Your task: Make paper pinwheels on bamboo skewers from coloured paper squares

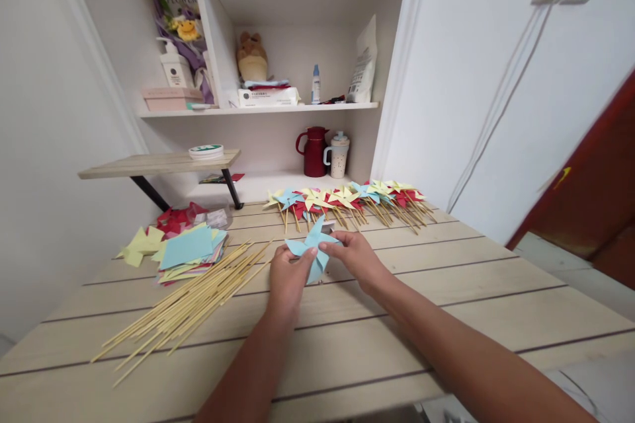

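Blue, of paper: observed one pinwheel (314,238) above the worktop (496,284), pinched near its hub by left hand (290,277) and right hand (361,259), with thumbs uppermost. Saw no stick on it. Judged to be at blade-forming or hub-fixing; cannot tell which. Judged to call next for a firm hub, then one of the loose sticks (201,297) near left hand.

L hand (289,272) & R hand (358,255) bare, L forearm (251,360) & R forearm (436,330) ditto, tapered
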